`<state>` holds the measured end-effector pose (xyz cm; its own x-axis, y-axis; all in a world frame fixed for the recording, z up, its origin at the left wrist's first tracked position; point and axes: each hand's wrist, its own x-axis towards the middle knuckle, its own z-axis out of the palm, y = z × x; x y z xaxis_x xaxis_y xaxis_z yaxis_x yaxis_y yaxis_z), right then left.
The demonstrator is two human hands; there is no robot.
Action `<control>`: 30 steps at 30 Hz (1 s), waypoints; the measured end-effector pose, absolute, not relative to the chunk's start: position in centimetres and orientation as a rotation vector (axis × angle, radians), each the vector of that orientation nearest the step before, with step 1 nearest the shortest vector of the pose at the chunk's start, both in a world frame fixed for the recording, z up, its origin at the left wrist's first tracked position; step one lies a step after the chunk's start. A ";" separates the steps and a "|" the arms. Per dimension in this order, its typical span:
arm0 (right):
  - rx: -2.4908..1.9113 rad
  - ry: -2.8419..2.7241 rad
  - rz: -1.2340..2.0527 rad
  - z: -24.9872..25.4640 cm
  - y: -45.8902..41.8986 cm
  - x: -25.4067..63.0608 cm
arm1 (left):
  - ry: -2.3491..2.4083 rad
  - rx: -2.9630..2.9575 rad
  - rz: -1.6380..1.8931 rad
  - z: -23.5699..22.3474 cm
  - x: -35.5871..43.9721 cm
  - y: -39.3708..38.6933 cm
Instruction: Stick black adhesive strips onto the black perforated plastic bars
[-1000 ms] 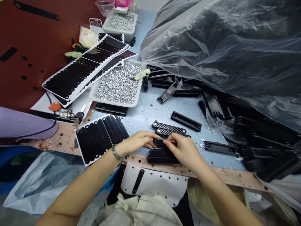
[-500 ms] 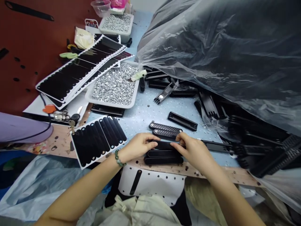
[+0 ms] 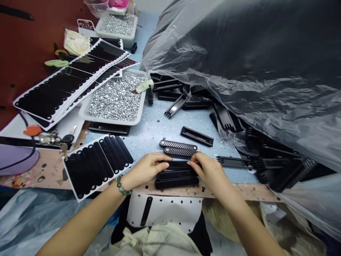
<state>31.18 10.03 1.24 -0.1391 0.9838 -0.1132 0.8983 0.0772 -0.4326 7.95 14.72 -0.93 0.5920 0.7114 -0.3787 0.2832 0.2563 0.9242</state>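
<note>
My left hand (image 3: 153, 165) pinches the left end of a black oblong bar (image 3: 178, 164) between thumb and fingers. At the bar's right end, the thumb and fingertips of my right hand (image 3: 206, 169) close on it. Two more smooth black bars with rounded ends (image 3: 177, 183) lie side by side just nearer to me, at the table's front edge. Right beyond my fingers sit two black handles with a cross-hatched surface (image 3: 178, 147) and silver screws at their ends. A sheet of black rounded stickers (image 3: 98, 165) lies left of my left hand.
A white tray of small silver hardware (image 3: 114, 96) stands at the back left, overlapped by more sticker sheets (image 3: 71, 80). Loose slotted black pieces (image 3: 197, 136) spread to the right, spilling from under a large clear plastic bag (image 3: 239, 64). Keys (image 3: 68, 138) lie far left.
The view has swung a little, so the things on the table appear farther left. Both hands remain at the ends of the black bar, with only slight finger movement.
</note>
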 end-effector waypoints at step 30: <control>-1.495 -1.761 0.183 -0.1 2.3 29.1 | 1.878 2.043 0.555 1.2 -2.8 9.3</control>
<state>29.06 2.25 -0.10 0.0201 0.8810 0.4728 0.7650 0.2909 -0.5746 -2.76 9.32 1.16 0.0655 0.9952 0.0728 0.8749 -0.0923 0.4755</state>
